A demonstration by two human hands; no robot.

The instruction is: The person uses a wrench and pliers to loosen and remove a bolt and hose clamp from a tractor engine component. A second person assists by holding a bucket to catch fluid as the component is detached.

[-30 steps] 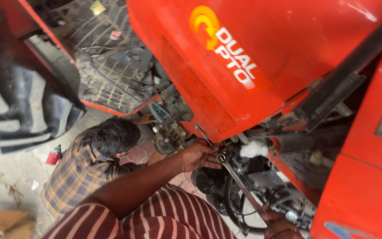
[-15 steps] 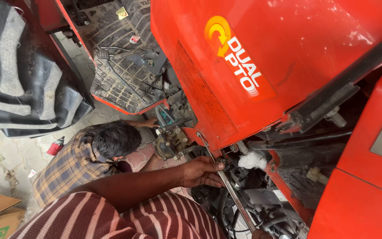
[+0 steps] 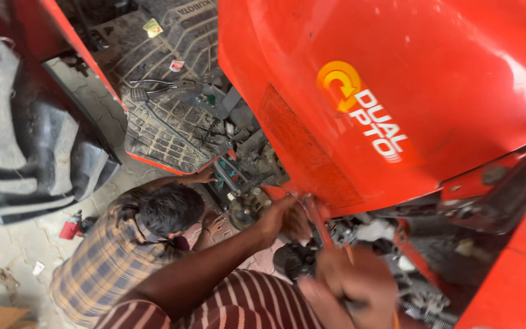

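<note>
View down from my head onto the underside of a red tractor hood (image 3: 397, 91). My left hand (image 3: 284, 218) reached below the lower edge of the hood, its fingers (image 3: 299, 226) curled about the upper end of a long metal wrench (image 3: 322, 228); my right hand (image 3: 351, 283), nearer the camera and blurred, was clenched round the lower end of the same wrench. The wrench ran slantwise from just beneath the hood edge down toward me. I judged it stiff, fairly heavy and probably greasy, so best gripped far out on the shaft for leverage, with the other hand steadying the head. Room was tight: the hood edge lay just above my left hand, and hoses and engine parts (image 3: 372, 234) crowded to the right of it. Left of the hood, a co-worker in a checked shirt (image 3: 101, 262) crouched on the floor (image 3: 7, 250), one hand at the mechanism (image 3: 245, 201) beside mine. A large black tyre (image 3: 25, 140) stood well to the left.
</note>
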